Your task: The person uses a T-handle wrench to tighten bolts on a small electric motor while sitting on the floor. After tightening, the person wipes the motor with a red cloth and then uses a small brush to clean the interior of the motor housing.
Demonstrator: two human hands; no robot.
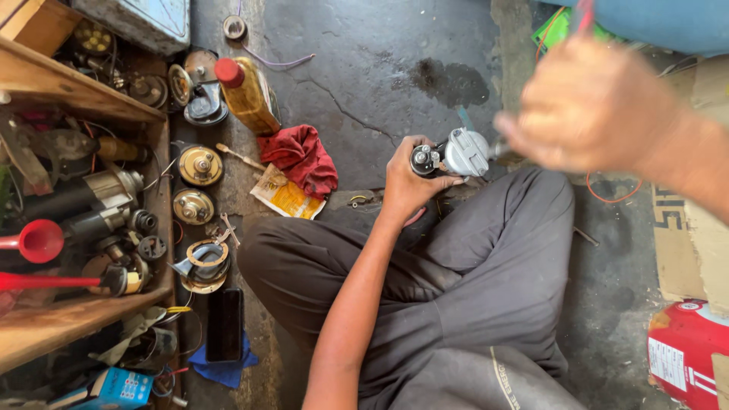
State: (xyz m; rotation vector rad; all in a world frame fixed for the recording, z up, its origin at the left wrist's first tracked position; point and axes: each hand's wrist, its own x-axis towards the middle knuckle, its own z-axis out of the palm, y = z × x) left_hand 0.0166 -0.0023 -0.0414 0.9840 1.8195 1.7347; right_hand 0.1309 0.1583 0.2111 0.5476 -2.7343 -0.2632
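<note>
Workshop floor, cracked stained concrete; person sits cross-legged. Left hand [410,178] clamped round grey motor [456,154], held above knee, steadying it. Right hand [588,106] raised beside it, blurred; grip unclear. Red rag [304,156], oil bottle [247,93] further left.

Yellow packet [287,194] beside red rag [302,157]; blue box [121,387] bottom-left.

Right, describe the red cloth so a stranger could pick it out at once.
Start at the dark cracked concrete floor ahead of the seated person's grey-trousered knees. Just left of the left hand lies the red cloth, below a yellow bottle with a red cap. It is the only soft, crumpled thing there; its neighbours are round metal parts.
</note>
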